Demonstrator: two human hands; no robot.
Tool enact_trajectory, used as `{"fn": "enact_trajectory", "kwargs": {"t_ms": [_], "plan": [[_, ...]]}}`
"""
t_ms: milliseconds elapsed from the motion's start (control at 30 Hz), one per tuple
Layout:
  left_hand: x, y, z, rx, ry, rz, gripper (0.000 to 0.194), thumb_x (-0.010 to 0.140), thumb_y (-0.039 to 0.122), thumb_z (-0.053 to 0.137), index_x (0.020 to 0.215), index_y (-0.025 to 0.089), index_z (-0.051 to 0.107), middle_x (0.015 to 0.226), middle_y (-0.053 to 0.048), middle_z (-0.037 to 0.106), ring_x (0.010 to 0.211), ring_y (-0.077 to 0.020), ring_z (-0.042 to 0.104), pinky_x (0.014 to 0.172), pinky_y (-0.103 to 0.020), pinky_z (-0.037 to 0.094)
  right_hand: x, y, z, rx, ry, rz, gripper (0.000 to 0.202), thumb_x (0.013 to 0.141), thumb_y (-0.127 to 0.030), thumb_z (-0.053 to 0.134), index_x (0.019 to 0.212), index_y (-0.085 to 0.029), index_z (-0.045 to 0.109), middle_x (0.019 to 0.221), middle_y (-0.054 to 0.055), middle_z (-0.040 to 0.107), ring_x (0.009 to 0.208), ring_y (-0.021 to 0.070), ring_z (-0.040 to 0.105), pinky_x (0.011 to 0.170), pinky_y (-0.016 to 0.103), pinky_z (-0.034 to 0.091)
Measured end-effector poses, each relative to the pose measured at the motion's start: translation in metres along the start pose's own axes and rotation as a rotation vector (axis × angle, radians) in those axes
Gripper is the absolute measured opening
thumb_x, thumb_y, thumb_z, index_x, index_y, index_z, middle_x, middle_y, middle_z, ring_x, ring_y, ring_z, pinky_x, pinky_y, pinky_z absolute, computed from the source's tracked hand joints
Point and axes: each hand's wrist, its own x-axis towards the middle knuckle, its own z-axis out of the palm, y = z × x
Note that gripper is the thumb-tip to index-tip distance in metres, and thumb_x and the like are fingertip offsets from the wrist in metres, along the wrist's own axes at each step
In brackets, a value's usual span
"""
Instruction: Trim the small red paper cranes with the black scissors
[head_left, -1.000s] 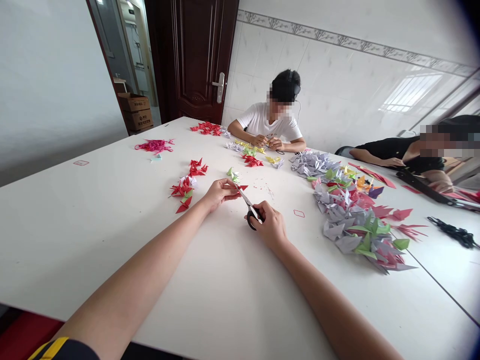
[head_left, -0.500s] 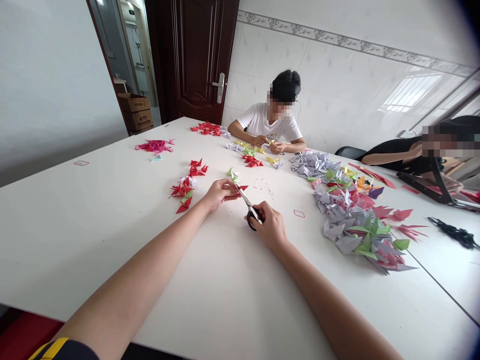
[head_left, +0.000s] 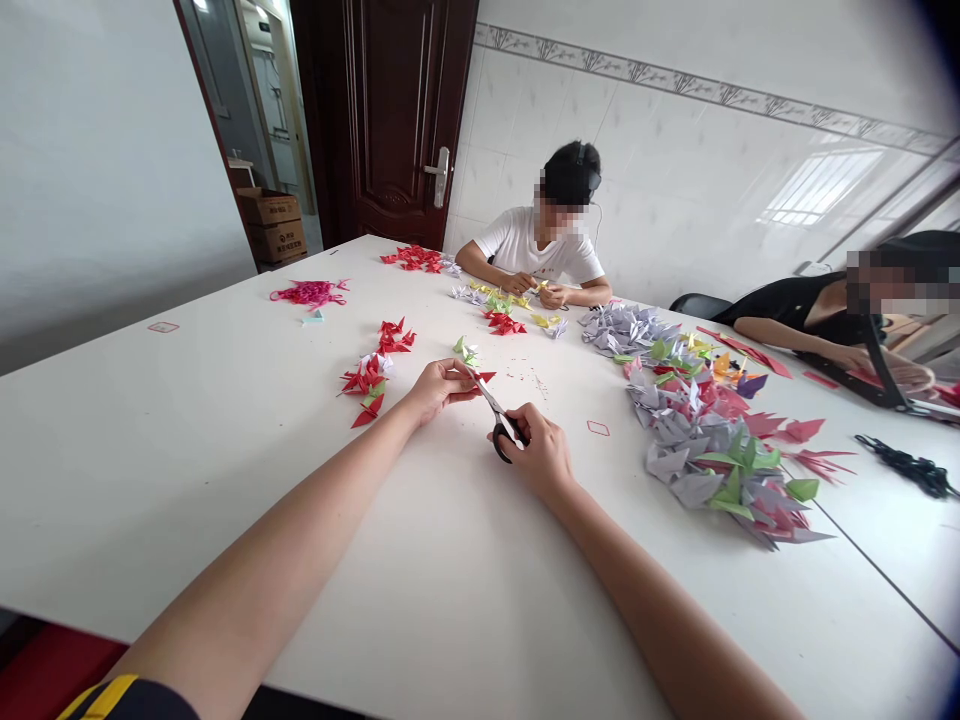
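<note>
My left hand [head_left: 441, 388] is closed, its fingertips pinching a red folded paper crane [head_left: 484, 378] above the middle of the table. Only a pointed red tip of the crane shows past my fingers. My right hand [head_left: 544, 450] grips a pair of black-handled scissors [head_left: 491, 402], and their metal blades reach up-left to the crane at my left fingertips. Whether the blades touch the paper I cannot tell. Just beyond my left hand sits a green and white crane [head_left: 466, 350]. Red cranes [head_left: 364, 377] with some white and green lie left of it.
A large heap of grey, green and pink cranes [head_left: 682, 420] covers the table's right side. Pink string [head_left: 311, 292] lies at the left. A co-worker [head_left: 551, 245] folds yellow paper opposite; another person [head_left: 810, 320] works at a paper cutter [head_left: 874, 370]. Black cord [head_left: 907, 466] lies at right.
My hands and the scissors have barely moved. The person at the right has lowered an arm from near the head to the paper cutter.
</note>
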Motion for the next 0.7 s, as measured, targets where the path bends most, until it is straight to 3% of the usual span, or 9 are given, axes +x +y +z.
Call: {"fn": "enact_trajectory", "kwargs": {"t_ms": [700], "plan": [[0.0001,-0.0012,0.0004,-0.007,0.006,-0.008,0.038,0.052,0.023,0.091,0.073,0.014,0.061,0.084,-0.004,0.073,0.08,-0.017,0.071,0.094,-0.044,0.054,-0.0006,0.0003,0.0004,-0.01,-0.004,0.013,0.026,0.076,-0.046,0.061,0.09,-0.024,0.054,0.067,-0.004,0.057,0.059,0.0145,0.046,0.058,0.026,0.033]]}}
